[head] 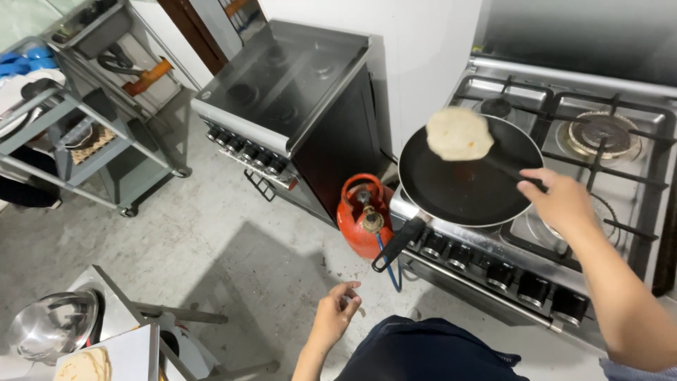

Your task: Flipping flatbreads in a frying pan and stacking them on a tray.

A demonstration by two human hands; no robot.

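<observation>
Right hand (560, 199) closed on dark utensil, held over frying pan (469, 173) at stove (635, 92) front-left corner; flatbread (459, 133) raised at pan's far-left rim. Left hand (336, 312) loosely open, empty, hung low.

A flatbread (459, 133) lies in the pan (471, 185) on the stove (620, 176), gas cylinder (364, 215) left below.

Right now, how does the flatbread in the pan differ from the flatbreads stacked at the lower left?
The flatbread in the pan is a single piece, lying at the far edge of the black frying pan on the stove; the stacked flatbreads are several, piled on a white surface. The one in the pan is near the right hand, which reaches over the pan; the stack is out of either hand's reach. Both are round, pale and lightly spotted.
</observation>
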